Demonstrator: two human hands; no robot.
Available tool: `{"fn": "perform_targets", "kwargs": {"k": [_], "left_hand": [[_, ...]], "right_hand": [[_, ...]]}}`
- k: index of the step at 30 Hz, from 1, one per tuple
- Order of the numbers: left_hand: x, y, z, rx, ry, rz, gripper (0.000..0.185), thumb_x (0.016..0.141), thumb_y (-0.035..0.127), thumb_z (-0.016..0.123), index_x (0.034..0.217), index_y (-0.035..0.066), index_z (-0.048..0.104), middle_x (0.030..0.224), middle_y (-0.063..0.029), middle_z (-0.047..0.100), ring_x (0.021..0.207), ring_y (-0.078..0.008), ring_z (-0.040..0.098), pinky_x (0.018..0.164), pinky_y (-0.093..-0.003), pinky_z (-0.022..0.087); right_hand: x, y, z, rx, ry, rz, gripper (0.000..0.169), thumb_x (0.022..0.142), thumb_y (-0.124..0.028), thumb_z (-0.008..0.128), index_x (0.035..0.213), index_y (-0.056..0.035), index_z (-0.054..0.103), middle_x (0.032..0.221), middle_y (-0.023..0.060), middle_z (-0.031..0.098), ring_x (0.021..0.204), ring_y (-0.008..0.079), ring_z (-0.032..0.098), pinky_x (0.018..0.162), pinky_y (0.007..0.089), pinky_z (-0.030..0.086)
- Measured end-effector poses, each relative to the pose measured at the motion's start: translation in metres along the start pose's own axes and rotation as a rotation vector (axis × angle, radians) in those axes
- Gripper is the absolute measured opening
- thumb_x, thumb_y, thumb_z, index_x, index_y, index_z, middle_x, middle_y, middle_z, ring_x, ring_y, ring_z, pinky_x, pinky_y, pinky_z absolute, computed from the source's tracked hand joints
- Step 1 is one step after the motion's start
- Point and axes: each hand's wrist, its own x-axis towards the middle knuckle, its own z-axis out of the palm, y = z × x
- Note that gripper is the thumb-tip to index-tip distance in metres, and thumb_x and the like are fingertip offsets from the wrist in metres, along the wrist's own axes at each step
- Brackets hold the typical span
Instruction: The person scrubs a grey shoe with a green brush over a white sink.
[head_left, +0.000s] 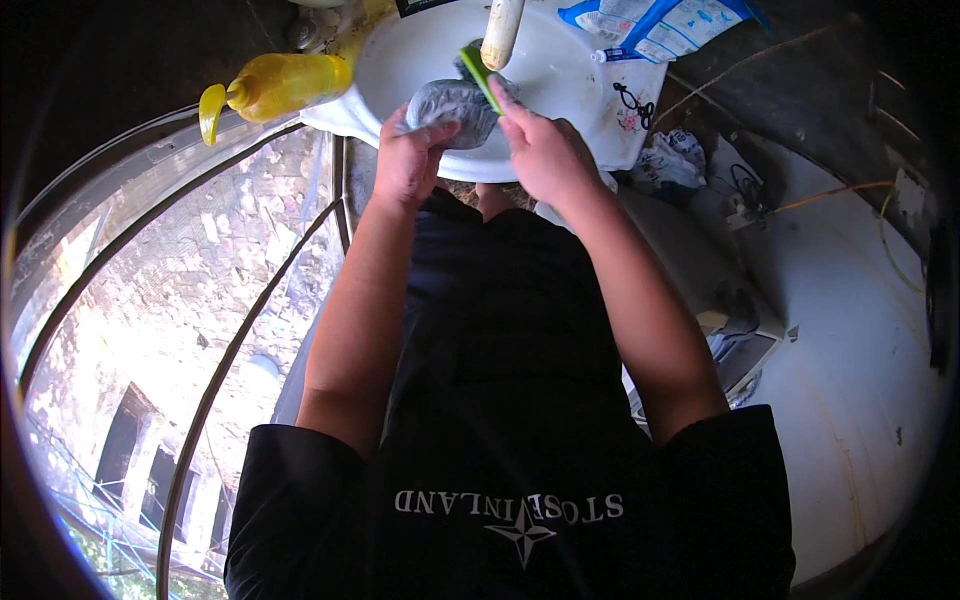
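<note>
Over the white washbasin (570, 97), my left hand (412, 154) grips a grey object (454, 112) coated in suds. It may be a shoe, but the foam and my fingers hide its full shape. A green-handled brush (480, 71) is in my right hand (544, 146), with my index finger stretched along its handle. The brush head, dark and partly hidden, lies just beyond the grey object; I cannot tell whether its bristles touch it. Directly above the brush, a white spout or pipe (502, 34) juts over the basin.
A yellow pump bottle (289, 82) lies across the basin's left corner. On the right stand blue-and-white packets (660, 26), a small tube (619, 55) and a black cord-like item (634, 105). A crumpled plastic bag (675, 157) sits lower right. A barred window (202, 300) is left.
</note>
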Motion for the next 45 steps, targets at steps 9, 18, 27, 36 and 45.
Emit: {"fn": "perform_targets", "kwargs": {"k": [9,18,27,36,45], "left_hand": [[-0.004,-0.003,-0.015,-0.072,-0.007,0.028,0.049,0.083,-0.013,0.064,0.132,-0.005,0.061,0.125,-0.0154,0.071,0.119,-0.0306,0.068,0.11,-0.0432,0.051],[-0.018,0.001,-0.04,-0.092,0.002,0.009,0.048,0.082,-0.013,0.063,0.129,-0.006,0.061,0.121,-0.015,0.072,0.116,-0.029,0.069,0.108,-0.0415,0.053],[0.006,0.026,-0.004,0.351,-0.074,-0.063,0.056,0.08,-0.016,0.064,0.135,-0.008,0.062,0.124,-0.0152,0.071,0.117,-0.026,0.068,0.107,-0.0369,0.051],[0.03,-0.019,0.058,0.478,0.009,0.143,0.048,0.098,0.001,0.057,0.145,-0.003,0.05,0.143,-0.0174,0.057,0.135,-0.0272,0.054,0.118,-0.0389,0.04],[0.02,-0.02,0.063,1.027,-0.372,0.468,0.085,0.084,-0.001,0.067,0.163,0.0,0.035,0.158,-0.026,0.048,0.147,-0.0376,0.048,0.122,-0.0404,0.039]], "right_hand": [[-0.002,0.005,-0.001,-0.067,-0.063,-0.07,0.059,0.11,-0.026,0.052,0.164,-0.0438,0.036,0.106,0.0254,0.075,0.099,0.0412,0.075,0.091,0.0507,0.058],[0.017,0.021,0.025,-0.09,0.034,-0.191,0.058,0.107,-0.028,0.054,0.163,-0.0373,0.04,0.099,0.0231,0.076,0.092,0.0422,0.074,0.085,0.0514,0.059],[-0.005,0.027,0.002,0.166,0.056,-0.22,0.049,0.111,-0.031,0.053,0.16,-0.0357,0.047,0.088,0.0236,0.073,0.079,0.0351,0.075,0.075,0.0448,0.058],[-0.003,0.096,0.03,0.73,0.093,-0.334,0.05,0.112,-0.027,0.057,0.161,-0.0225,0.049,0.082,-0.0012,0.064,0.059,0.0132,0.054,0.06,0.032,0.051],[-0.033,0.081,-0.019,0.985,-0.209,0.031,0.051,0.112,-0.025,0.057,0.163,-0.022,0.047,0.078,-0.0073,0.051,0.058,0.0051,0.041,0.051,0.025,0.04]]}}
